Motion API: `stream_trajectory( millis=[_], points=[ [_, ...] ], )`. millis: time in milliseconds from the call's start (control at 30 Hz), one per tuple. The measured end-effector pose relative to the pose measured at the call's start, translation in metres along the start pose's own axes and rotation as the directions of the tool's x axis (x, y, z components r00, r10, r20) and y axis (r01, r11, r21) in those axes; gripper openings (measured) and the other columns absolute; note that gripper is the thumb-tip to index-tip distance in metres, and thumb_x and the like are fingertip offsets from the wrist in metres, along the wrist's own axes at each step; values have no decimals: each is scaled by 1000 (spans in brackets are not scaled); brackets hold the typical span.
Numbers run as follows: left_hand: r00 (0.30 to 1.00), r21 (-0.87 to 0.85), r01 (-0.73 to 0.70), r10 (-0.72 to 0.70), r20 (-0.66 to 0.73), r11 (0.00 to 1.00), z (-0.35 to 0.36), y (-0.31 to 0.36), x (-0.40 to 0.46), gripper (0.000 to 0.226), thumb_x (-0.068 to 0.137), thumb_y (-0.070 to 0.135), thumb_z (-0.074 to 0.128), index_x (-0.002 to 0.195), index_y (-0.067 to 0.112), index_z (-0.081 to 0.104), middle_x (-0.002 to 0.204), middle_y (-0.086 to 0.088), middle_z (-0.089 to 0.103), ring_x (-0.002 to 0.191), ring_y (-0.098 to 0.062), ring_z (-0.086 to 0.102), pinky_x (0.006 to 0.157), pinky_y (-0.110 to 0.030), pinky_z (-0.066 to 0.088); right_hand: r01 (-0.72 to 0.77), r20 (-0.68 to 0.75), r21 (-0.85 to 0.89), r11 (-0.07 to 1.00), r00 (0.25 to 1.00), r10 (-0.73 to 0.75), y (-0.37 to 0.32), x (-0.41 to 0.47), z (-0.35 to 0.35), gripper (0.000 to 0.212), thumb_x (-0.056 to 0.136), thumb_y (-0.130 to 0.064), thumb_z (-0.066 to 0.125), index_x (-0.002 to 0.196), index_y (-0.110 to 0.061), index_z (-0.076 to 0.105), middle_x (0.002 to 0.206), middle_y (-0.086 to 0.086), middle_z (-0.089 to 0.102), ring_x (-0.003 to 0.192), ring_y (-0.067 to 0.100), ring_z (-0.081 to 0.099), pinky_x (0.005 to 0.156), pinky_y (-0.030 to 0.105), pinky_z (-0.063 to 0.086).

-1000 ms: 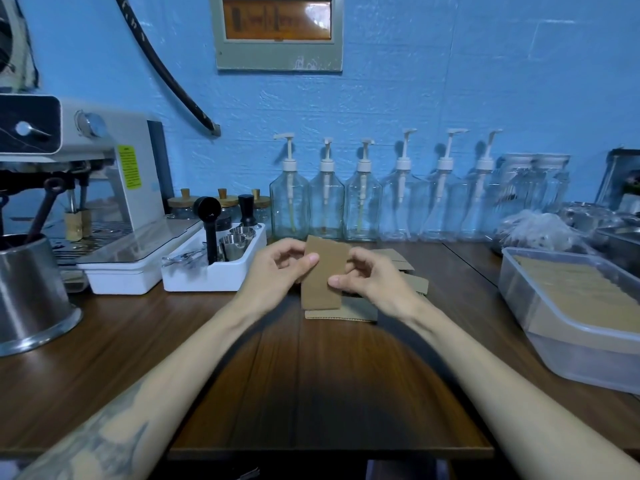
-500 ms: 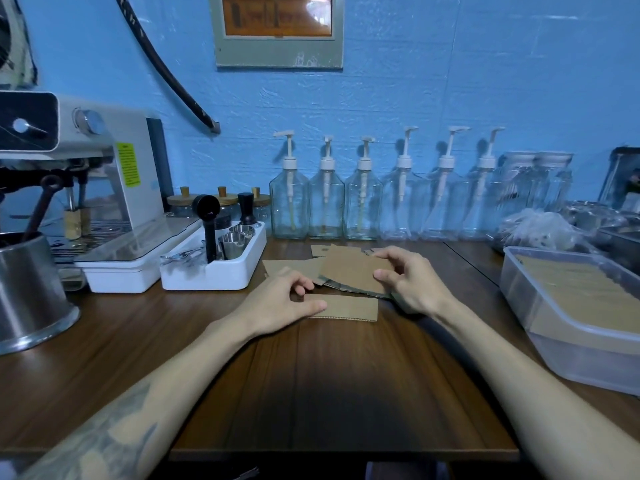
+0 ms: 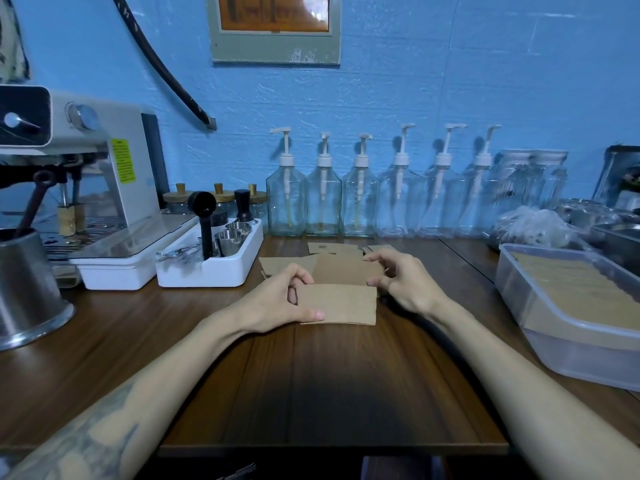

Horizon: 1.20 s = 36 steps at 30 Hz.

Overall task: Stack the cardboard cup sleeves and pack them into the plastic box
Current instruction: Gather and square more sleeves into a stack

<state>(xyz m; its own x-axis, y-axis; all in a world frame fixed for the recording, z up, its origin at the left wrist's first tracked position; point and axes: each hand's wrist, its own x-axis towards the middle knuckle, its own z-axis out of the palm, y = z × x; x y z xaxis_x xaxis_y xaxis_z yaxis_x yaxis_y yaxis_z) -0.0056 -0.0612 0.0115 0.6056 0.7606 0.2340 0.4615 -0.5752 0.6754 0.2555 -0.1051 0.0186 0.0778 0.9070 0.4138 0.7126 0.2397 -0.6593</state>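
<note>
Flat brown cardboard sleeves (image 3: pixel 337 303) mid-table, plastic box (image 3: pixel 540 327) w/ stacked sleeves right.

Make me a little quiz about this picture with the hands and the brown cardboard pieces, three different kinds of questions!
1. True or false: the left hand grips the flat brown cardboard cup sleeve lying nearest on the dark wooden table.
2. Where is the clear plastic box already holding brown sleeves? A) at the right edge of the table, B) beside the white espresso machine, C) under the right hand.
3. Fill in: behind the sleeves, by the blue wall, stand six clear glass ____ bottles.

Key: 1 true; 2 A; 3 pump.
</note>
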Motion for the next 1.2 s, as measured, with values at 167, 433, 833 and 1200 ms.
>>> stream_trajectory(
  millis=[167, 433, 833, 1200],
  points=[
    [999, -281, 29, -38, -27, 959, -5, 1, 2, 52, 77, 8, 82, 113, 19, 46, 79, -10, 59, 62, -12, 49, 62, -22, 45, 12, 34, 21, 1000, 999, -13, -2, -3, 0, 47, 88, 10, 56, 107, -32, 63, 72, 1, 61, 58, 21, 60, 63, 44, 59],
    [870, -583, -274, -61, -490, 765, -21, 19, 3, 38, 81, 6, 77, 112, 17, 57, 90, -8, 74, 84, -18, 70, 74, -24, 56, 67, 87, 103, 992, 993, -76, -9, -3, 3, 48, 88, 11, 60, 99, -35, 62, 69, 7, 45, 59, 11, 55, 61, 14, 50],
    [917, -5, -215, 200, -344, 977, -2, 16, 2, 23, 78, 13, 81, 99, 19, 73, 99, -2, 56, 87, -9, 54, 84, -18, 43, 70, 170, 117, 991, 981, -90, -21, -9, 6, 47, 91, 11, 54, 114, -29, 64, 67, -3, 49, 65, 3, 55, 77, 18, 51],
    [955, 131, -140, 168, -243, 981, 7, 1, 9, 49, 78, 37, 80, 123, 31, 62, 107, 19, 53, 106, 12, 48, 90, -16, 36, 80, 218, 206, 975, 968, -125, -33, -17, 12, 43, 91, -4, 58, 125, -31, 61, 84, 10, 60, 79, 24, 64, 74, 21, 53]
  ],
)
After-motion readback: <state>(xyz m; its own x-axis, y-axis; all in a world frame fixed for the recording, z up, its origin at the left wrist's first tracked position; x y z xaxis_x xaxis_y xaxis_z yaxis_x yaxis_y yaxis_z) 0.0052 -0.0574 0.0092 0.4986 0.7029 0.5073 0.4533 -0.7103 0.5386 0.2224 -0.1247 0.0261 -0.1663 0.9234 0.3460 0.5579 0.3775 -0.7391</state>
